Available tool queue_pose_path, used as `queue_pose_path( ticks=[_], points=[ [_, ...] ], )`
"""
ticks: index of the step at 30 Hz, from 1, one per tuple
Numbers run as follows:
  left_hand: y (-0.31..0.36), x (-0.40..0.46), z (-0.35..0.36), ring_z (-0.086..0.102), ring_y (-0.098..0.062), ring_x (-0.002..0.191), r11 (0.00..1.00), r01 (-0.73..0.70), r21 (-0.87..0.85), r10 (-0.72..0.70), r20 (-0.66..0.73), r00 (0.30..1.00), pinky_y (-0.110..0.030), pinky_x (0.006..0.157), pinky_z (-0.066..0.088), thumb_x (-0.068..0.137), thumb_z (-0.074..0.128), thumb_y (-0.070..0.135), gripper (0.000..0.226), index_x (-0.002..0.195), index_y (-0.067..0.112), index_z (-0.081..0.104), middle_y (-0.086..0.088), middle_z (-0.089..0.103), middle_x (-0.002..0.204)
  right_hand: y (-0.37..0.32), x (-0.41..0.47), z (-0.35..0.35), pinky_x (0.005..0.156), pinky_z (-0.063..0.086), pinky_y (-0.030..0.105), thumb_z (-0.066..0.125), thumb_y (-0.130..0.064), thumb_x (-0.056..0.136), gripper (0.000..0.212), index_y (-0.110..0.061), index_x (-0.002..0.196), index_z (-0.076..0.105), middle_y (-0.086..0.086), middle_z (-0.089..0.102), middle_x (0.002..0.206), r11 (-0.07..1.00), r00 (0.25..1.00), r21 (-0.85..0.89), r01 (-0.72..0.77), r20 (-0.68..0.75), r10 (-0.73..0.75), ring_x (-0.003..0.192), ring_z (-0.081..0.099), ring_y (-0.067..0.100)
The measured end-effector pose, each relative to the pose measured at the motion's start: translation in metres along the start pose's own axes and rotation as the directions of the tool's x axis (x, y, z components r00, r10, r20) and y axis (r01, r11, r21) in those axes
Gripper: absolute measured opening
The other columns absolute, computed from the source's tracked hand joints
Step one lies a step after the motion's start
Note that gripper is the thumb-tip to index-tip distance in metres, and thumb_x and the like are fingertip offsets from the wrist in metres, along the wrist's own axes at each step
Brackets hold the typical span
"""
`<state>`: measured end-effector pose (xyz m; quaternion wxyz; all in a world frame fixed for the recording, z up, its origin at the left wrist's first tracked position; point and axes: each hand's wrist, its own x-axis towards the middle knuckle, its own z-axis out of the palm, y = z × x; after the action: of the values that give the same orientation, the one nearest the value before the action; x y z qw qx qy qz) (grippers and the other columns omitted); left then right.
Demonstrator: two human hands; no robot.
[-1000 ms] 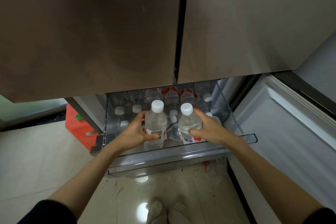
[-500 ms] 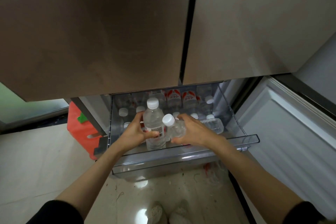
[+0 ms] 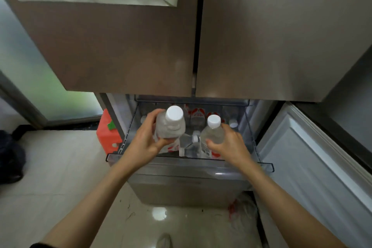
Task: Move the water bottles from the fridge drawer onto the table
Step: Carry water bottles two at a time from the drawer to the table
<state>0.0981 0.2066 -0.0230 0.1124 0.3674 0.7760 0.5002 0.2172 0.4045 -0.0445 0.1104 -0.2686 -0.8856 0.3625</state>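
One water bottle (image 3: 170, 127) is gripped by the left hand (image 3: 148, 143) and a second bottle (image 3: 213, 134) by the right hand (image 3: 231, 147), both held upright above the open fridge drawer (image 3: 189, 164), where more bottles are left. The lifting-out step appears to be in hand. Next, both bottles probably need to be cleared of the drawer rim and carried to the table, which is not seen here.

Sleeves: I see dark cuff (image 3: 38, 244) pushed up, left arm only.
Forearms: bare.
Footwear: light shoe (image 3: 164, 240), blurry.

Two clear white-capped bottles (image 3: 171, 125) (image 3: 213, 133) (upright) held above the open drawer (image 3: 189, 164).
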Motion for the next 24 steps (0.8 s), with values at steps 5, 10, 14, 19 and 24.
queue_pose_path(
  ticks=[5,10,14,19,24],
  points=[
    [0.051,-0.022,-0.019,0.048,0.0,0.116,0.997,-0.038,-0.073,0.023,-0.195,0.981,-0.016,0.097,0.043,0.07,0.073,0.026,0.072,0.129,0.031,0.034,0.019,0.047,0.122,-0.036,-0.003,-0.037,0.081,0.041,0.025,0.073,-0.025,0.076,0.051,-0.013,0.121,0.052,0.003,0.062,0.112,0.972,0.972,0.027,0.232,-0.035,-0.231,0.099,0.055,0.016],
    [0.077,-0.054,-0.046,0.054,-0.009,0.115,0.995,-0.045,-0.085,0.012,-0.356,0.934,-0.03,0.097,0.046,0.063,0.074,0.033,0.073,0.126,0.033,0.038,0.014,0.053,0.122,-0.09,-0.023,-0.05,0.078,0.04,0.021,0.074,-0.026,0.076,0.054,-0.015,0.124,0.051,-0.01,0.054,0.101,0.907,0.921,0.163,0.388,-0.079,-0.38,0.092,0.052,0.007],
    [0.075,-0.093,-0.078,0.057,-0.008,0.111,0.992,-0.001,-0.127,-0.063,-0.499,0.865,-0.03,0.093,0.049,0.062,0.072,0.035,0.076,0.13,0.022,0.042,0.005,0.058,0.122,-0.138,-0.04,-0.035,0.082,0.048,0.024,0.072,-0.03,0.076,0.051,-0.018,0.122,0.053,-0.007,0.061,0.108,0.829,0.912,0.386,0.405,-0.108,-0.395,0.095,0.059,0.008],
    [0.058,-0.171,-0.122,0.06,0.0,0.101,0.993,0.092,-0.074,-0.117,-0.69,0.714,-0.025,0.084,0.052,0.064,0.078,0.042,0.071,0.126,0.029,0.046,0.014,0.061,0.114,-0.208,-0.074,0.028,0.079,0.055,0.03,0.066,-0.032,0.08,0.039,-0.014,0.114,0.059,0.002,0.068,0.102,0.662,0.888,0.689,0.296,0.056,-0.456,0.092,0.067,0.015],
    [0.032,-0.277,-0.182,0.063,-0.01,0.101,0.976,0.171,-0.138,-0.208,-0.827,0.521,-0.034,0.087,0.053,0.069,0.077,0.032,0.06,0.123,0.023,0.052,0.005,0.065,0.112,-0.275,-0.132,0.119,0.064,0.054,0.021,0.067,-0.037,0.077,0.031,-0.02,0.103,0.059,0.0,0.068,0.092,0.626,0.787,0.756,0.192,0.263,-0.558,0.077,0.068,0.007]
  ],
)
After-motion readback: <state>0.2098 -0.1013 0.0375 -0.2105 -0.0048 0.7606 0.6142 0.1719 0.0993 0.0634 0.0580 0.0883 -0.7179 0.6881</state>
